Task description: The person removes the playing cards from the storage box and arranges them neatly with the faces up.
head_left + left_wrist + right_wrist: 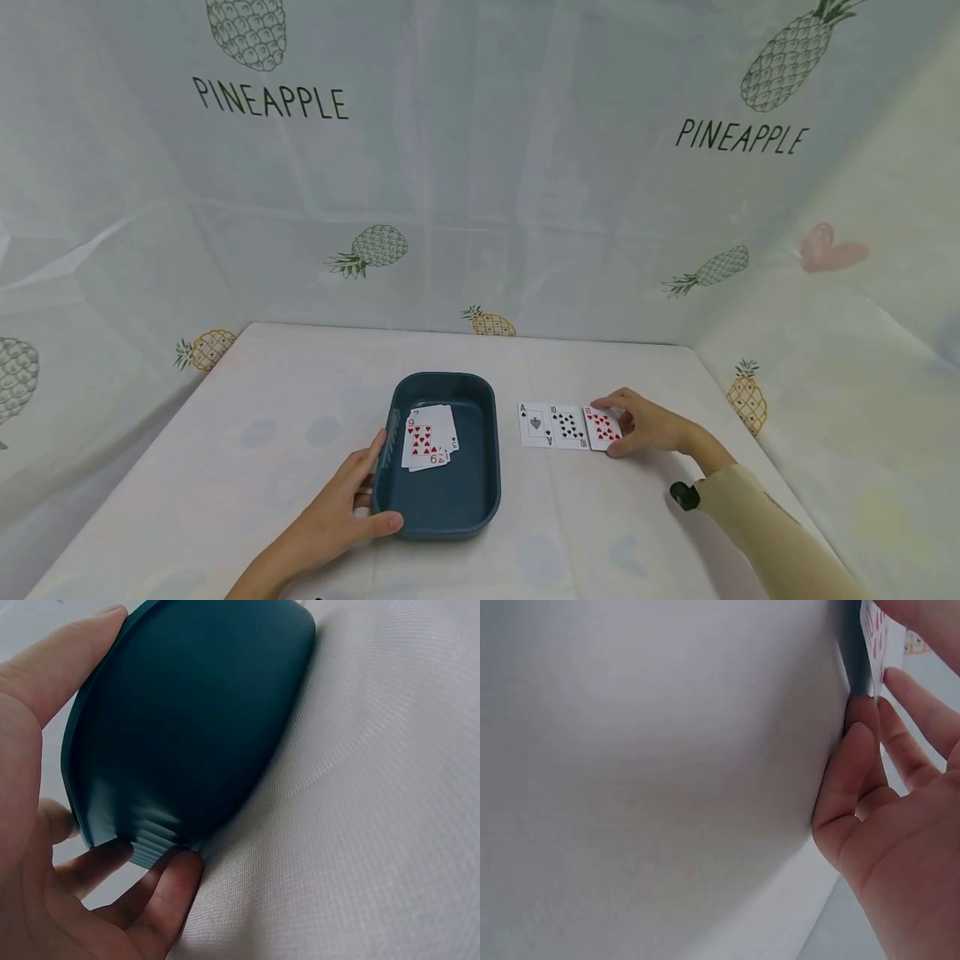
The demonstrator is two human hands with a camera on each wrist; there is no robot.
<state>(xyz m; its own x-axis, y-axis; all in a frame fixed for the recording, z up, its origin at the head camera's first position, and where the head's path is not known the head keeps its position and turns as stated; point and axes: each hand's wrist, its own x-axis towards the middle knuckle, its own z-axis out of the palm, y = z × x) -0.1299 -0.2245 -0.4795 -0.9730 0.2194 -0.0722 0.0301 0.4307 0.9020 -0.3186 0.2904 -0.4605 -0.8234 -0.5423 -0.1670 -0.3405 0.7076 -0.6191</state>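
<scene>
In the head view my left hand holds the dark blue rectangular tray at its left side, thumb by the near corner and fingers along the wall. The left wrist view shows the thumb at the rim and fingertips against the ridged side of the tray. A red nine card lies on other cards inside the tray. To the right, my right hand grips a red ten playing card by its far and near edges. That card sits beside a black ten and an ace of spades.
A white cloth covers the table. Pineapple-print sheets hang behind and at both sides. A small black object shows at the right wrist, by the beige sleeve.
</scene>
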